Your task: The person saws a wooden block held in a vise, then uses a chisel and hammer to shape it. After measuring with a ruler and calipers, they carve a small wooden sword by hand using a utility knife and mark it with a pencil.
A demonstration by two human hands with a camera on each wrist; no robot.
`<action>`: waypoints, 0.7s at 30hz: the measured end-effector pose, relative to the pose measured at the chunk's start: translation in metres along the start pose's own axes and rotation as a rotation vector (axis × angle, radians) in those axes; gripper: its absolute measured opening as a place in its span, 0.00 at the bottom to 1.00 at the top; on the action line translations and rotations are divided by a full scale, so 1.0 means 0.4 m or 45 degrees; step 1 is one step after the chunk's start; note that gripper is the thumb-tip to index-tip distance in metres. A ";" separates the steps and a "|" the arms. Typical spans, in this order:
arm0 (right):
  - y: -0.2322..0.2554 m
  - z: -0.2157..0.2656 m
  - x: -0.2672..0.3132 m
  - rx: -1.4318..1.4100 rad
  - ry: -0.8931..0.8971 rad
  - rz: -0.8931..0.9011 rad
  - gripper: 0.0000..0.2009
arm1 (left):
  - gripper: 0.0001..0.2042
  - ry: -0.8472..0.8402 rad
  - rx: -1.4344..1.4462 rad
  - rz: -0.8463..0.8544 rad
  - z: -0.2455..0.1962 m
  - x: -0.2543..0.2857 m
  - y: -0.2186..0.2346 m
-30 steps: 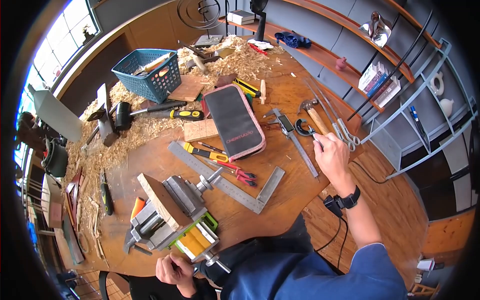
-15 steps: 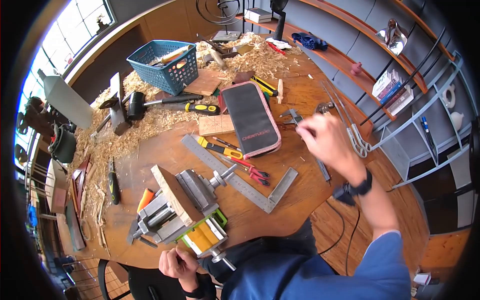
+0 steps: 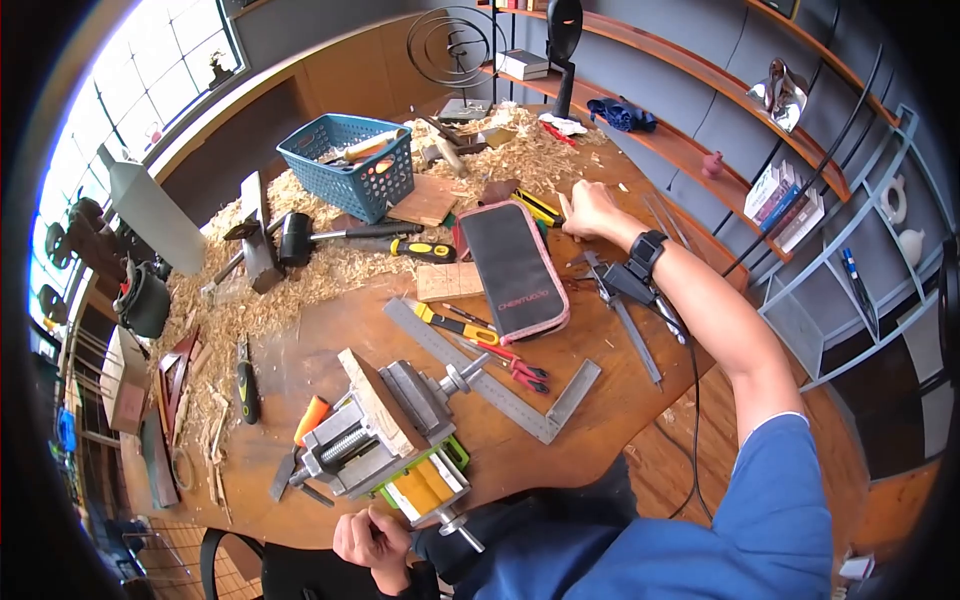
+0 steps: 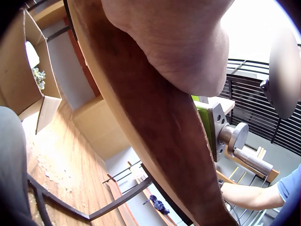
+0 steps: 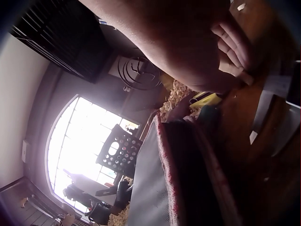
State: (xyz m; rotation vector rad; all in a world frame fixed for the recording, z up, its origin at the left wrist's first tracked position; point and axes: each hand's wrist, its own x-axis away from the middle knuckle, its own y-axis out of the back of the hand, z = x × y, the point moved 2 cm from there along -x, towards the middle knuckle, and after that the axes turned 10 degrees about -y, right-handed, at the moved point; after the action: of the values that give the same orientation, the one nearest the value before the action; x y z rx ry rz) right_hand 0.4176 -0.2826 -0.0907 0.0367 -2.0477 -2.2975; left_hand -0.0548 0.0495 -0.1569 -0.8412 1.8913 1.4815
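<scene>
My right hand (image 3: 592,212) reaches across the table to just beyond the black zip case (image 3: 515,270) with pink edging. Its curled fingers hold a small pale wooden peg (image 5: 235,71), mostly hidden by the hand from above. Beside them lies a yellow-and-black utility knife (image 3: 540,208). Behind the wrist is the vernier caliper (image 3: 632,340). My left hand (image 3: 372,540) rests loosely curled at the near table edge, with nothing visible in it. Close by stands the green-and-grey vise (image 3: 418,395), which clamps an upright wooden board (image 3: 380,405).
A steel try square (image 3: 545,428) and red-handled pliers (image 3: 528,375) lie between vise and case. A blue basket (image 3: 350,175), a black mallet (image 3: 294,240) and wood shavings (image 3: 310,285) cover the far left. A cable (image 3: 695,430) hangs by the right arm.
My right hand has moved from the micrometer beside the caliper, leftward and away from me, to beyond the case. My left hand stays by the vise. The head view has shifted slightly.
</scene>
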 end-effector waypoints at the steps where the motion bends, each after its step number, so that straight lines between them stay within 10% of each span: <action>1: -0.006 -0.018 -0.012 -0.103 -0.086 0.028 0.12 | 0.10 0.006 0.002 -0.005 -0.002 -0.001 -0.001; 16: 0.002 -0.142 -0.068 -0.002 -0.111 -0.263 0.09 | 0.10 0.026 0.030 -0.026 -0.003 -0.001 -0.002; 18: -0.023 -0.102 -0.058 -0.099 0.245 -0.609 0.10 | 0.10 0.022 0.033 -0.020 -0.004 -0.004 -0.001; 21: -0.020 0.002 -0.029 -0.330 0.394 -0.244 0.09 | 0.11 0.009 0.034 -0.036 -0.007 -0.009 -0.001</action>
State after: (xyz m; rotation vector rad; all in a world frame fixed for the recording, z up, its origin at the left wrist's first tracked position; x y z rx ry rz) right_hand 0.4287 -0.2803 -0.0989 0.5591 -1.6510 -2.4585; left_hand -0.0526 0.0472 -0.1537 -0.8587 1.8927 1.4356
